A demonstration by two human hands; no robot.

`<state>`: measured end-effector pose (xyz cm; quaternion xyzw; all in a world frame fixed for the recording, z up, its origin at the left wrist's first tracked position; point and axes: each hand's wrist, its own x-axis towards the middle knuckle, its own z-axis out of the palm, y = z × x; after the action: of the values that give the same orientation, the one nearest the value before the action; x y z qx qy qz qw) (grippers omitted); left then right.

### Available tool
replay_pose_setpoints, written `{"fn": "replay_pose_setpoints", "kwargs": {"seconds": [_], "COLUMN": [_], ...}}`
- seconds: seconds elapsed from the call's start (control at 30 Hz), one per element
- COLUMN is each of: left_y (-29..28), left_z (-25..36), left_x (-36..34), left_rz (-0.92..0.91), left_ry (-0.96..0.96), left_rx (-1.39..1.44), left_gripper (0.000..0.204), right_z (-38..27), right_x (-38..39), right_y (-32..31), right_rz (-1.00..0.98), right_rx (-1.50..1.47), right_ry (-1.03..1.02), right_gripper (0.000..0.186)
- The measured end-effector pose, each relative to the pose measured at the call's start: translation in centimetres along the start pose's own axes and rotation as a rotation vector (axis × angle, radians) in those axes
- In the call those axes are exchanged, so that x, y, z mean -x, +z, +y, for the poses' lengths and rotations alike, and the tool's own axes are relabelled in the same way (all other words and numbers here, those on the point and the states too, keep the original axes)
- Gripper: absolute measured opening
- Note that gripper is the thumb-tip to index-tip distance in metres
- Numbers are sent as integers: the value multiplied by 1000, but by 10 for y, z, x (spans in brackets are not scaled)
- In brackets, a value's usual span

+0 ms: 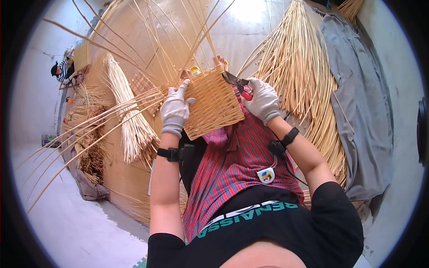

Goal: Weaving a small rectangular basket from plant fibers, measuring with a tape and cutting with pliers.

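Observation:
My gloved left hand (176, 107) grips the left edge of a woven tan panel (211, 107), with long loose canes (129, 105) sticking out leftward beside it and more fanning upward. My gloved right hand (261, 100) is closed on dark-bladed pruning shears (232, 79) with red handles, whose blades are at the panel's upper right corner. The panel is tilted above my striped red cloth (237, 165). My bare toes and a bit of yellow footwear show just beyond its top edge.
Pale cane bundles (127, 125) lie left, beside another woven piece (143, 91); a large tan bundle (299, 62) and grey cloth (357, 111) lie right on the floor (237, 22). Darker bundles (91, 138) line the left side. Another person (67, 69) sits at the far left by the wall.

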<state>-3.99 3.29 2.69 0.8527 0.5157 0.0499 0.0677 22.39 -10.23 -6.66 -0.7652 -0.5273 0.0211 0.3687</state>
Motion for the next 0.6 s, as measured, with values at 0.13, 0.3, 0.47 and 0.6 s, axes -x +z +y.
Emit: {"fn": "replay_pose_setpoints", "kwargs": {"seconds": [0.13, 0.3, 0.47, 0.6], "left_y": [4, 3, 3, 4], "left_z": [-5, -6, -4, -4], "left_x": [-3, -7, -4, -3], "left_rz": [28, 35, 33, 34], "left_ry": [12, 38, 18, 17], "left_rx": [-20, 2, 4, -16], "left_gripper": [67, 66, 67, 68], "right_z": [5, 9, -2, -3], "right_x": [-6, 1, 4, -7], "right_y": [3, -5, -9, -4], "right_rz": [-166, -189, -91, -63], "right_rx": [-30, -143, -63, 31], "right_ry": [76, 26, 61, 34], "right_gripper": [51, 45, 51, 56]}}
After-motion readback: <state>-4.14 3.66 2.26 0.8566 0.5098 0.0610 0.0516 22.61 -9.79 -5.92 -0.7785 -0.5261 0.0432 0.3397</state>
